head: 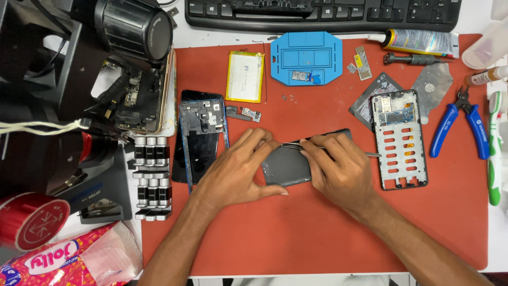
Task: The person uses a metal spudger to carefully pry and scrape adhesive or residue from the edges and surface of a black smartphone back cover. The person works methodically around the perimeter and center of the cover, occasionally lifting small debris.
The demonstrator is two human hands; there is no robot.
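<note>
Between the 2 hands lies a dark phone back cover (286,165), the left hand (238,169) pinching its edge, the right hand (338,169) gripping thin tweezers (294,143) against it.

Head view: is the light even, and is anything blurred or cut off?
Head view: light is even and soft, with faint shadows under the left hand and right hand; the dark phone panel and red mat look sharp; the keyboard is cropped at the top edge.

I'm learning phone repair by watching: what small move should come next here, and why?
Probably slide the thin metal tool a little further along the dark phone panel: the right hand has its tip at the panel's upper edge, while the left hand steadies it.
</note>
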